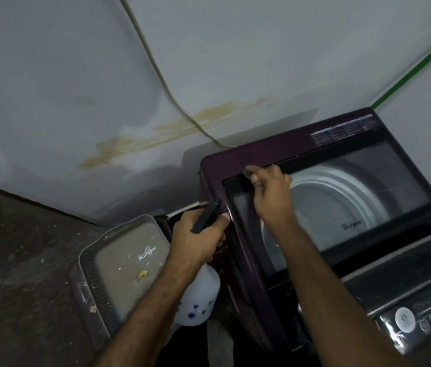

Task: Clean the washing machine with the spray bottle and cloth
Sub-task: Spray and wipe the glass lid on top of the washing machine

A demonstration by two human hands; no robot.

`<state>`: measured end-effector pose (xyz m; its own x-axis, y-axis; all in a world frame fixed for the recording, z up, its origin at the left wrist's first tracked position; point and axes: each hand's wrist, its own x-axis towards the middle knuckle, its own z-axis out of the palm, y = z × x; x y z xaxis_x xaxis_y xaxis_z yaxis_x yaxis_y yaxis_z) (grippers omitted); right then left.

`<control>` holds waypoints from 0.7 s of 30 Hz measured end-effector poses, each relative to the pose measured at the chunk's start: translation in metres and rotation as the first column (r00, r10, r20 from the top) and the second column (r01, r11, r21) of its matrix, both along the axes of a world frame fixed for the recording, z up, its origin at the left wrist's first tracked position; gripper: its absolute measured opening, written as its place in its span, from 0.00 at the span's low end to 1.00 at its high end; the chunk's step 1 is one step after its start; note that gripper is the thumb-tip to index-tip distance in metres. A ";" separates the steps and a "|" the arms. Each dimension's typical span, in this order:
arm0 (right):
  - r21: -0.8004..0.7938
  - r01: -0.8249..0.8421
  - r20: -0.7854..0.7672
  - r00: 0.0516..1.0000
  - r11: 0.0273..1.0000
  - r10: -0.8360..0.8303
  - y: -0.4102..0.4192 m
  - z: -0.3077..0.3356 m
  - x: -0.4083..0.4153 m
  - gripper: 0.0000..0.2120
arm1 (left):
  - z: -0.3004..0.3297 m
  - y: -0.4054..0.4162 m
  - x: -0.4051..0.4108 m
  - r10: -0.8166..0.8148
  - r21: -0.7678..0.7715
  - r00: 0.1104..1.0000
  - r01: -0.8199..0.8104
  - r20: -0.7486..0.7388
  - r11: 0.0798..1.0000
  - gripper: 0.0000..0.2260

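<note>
In the head view, the spray bottle (200,300) is gripped by the left hand (198,234) just beside the washing machine (238,165), nozzle toward its purple edge. The right hand (272,192) is reached over the glass lid (341,207), fingers curled at the far frame; whether anything is pinched cannot be told. No cloth is seen. Spray could be wasted on the stained wall (156,133), should the nozzle drift. A grey basket (89,282) is set on the dark floor (18,247) alongside.

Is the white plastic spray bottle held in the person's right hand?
No, the left hand grips the white plastic spray bottle; the right hand touches the purple washing machine's lid.
</note>
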<state>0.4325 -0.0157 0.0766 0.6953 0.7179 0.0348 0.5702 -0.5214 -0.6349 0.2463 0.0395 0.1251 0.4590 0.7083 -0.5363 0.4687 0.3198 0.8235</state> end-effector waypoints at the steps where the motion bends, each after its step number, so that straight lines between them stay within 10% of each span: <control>1: 0.055 0.025 -0.060 0.998 0.998 -0.022 -0.001 0.007 0.001 0.16 | -0.001 -0.003 -0.004 -0.006 -0.001 1.000 0.006 0.008 1.000 0.16; 6: 0.256 0.389 -0.432 0.865 0.885 -0.255 -0.036 0.044 0.006 0.14 | -0.009 -0.014 -0.009 -0.073 -0.009 0.996 0.072 -0.044 0.997 0.13; 10: 0.222 0.350 -0.497 0.844 0.910 -0.203 -0.052 0.038 0.006 0.13 | -0.008 -0.029 -0.002 -0.186 0.045 0.979 0.190 -0.078 0.981 0.15; 21: -0.062 -0.075 0.066 0.995 0.995 0.079 -0.018 -0.002 -0.002 0.16 | -0.017 -0.036 0.007 -0.192 0.143 0.981 0.189 0.008 0.972 0.11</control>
